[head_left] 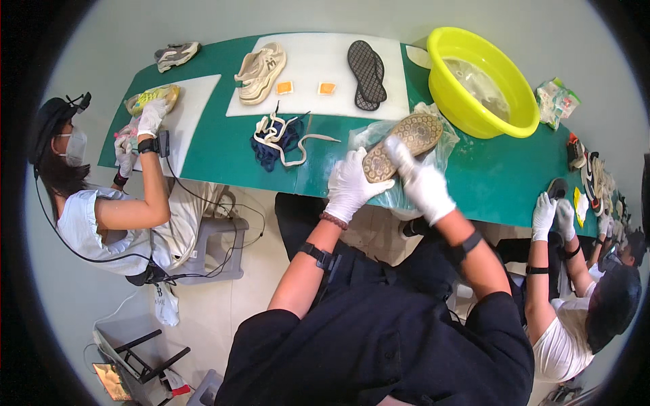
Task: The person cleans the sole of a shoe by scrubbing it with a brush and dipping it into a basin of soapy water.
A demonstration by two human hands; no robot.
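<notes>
A shoe [423,132] is held with its patterned tan and brown sole up, over a clear plastic bag [447,145] at the table's edge. My left hand [352,184], in a white glove, grips the shoe's near left end. In a white glove too, my right hand [426,189] is closed over the middle of the sole. A pale, blurred shape lies at its fingers against the sole; I cannot tell what it is. Left of my hands lie white shoelaces [274,135] on a dark blue mesh cloth [271,152].
A yellow-green basin [437,84] with cloudy water stands at the back right. On a white board [311,54] rest a pair of beige shoes [261,71], black insoles [365,71] and two orange-and-white squares [327,88]. Gloved people handle shoes on both sides; a plastic packet [556,101] lies by the basin.
</notes>
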